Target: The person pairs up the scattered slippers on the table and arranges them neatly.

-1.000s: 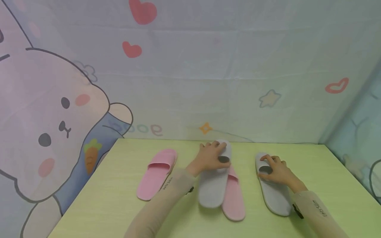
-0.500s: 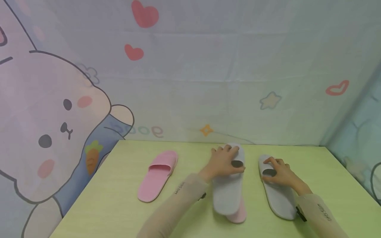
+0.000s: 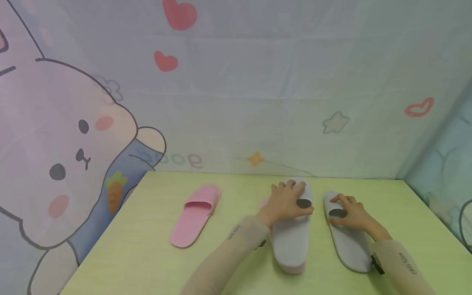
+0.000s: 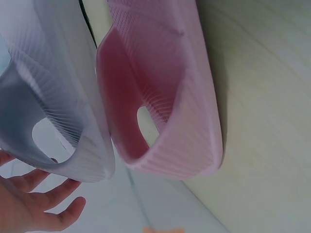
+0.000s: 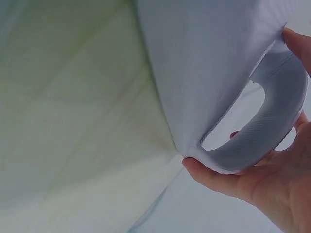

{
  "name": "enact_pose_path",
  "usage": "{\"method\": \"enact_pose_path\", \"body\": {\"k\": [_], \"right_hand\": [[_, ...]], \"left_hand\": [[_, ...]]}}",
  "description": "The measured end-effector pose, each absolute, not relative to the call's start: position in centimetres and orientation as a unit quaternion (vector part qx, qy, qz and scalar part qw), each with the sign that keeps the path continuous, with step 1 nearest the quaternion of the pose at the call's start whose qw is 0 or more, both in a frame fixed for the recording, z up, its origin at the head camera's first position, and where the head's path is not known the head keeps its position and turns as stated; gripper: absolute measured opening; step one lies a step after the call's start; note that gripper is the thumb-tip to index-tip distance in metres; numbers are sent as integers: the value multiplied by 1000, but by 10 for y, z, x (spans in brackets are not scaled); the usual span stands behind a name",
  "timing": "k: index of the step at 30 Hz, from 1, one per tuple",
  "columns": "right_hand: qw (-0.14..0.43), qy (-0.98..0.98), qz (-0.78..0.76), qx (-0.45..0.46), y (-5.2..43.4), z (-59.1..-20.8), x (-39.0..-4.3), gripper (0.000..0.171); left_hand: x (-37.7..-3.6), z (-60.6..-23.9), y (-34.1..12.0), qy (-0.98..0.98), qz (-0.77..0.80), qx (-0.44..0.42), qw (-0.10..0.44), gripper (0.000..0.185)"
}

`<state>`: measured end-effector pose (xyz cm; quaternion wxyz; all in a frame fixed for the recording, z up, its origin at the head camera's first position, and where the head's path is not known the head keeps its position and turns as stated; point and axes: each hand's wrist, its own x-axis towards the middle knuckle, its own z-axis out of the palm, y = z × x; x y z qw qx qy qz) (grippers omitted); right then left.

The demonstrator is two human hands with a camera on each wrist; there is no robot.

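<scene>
My left hand grips a light grey slipper across its strap, thumb at the near side and fingers spread over the toe. This slipper overlaps a pink slipper, which is mostly hidden under it in the head view. In the left wrist view the pink slipper shows close beside the grey one. To the right, my right hand pinches the strap of a second grey slipper, whose sole slants toward the front right. Another pink slipper lies by itself at the left.
The light green table ends at the back against a pale cloth backdrop with hearts, a star and a large cartoon rabbit. A dark cable hangs at the far right edge.
My left hand has moved to the right with its grey slipper, which now covers most of the pink slipper beside it. The right hand and its slipper have shifted only slightly.
</scene>
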<state>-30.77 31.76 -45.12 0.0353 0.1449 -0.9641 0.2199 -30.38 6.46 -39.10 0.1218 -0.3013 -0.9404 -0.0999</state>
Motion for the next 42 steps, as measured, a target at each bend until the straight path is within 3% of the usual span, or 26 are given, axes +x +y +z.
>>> {"method": "enact_pose_path", "body": {"k": [20, 42], "right_hand": [[3, -965, 220, 143, 318, -446, -301, 55], [27, -966, 212, 148, 327, -451, -300, 54]], "left_hand": [[-301, -400, 93, -953, -88, -262, 124, 67], [-305, -405, 111, -957, -144, -203, 147, 65]]}}
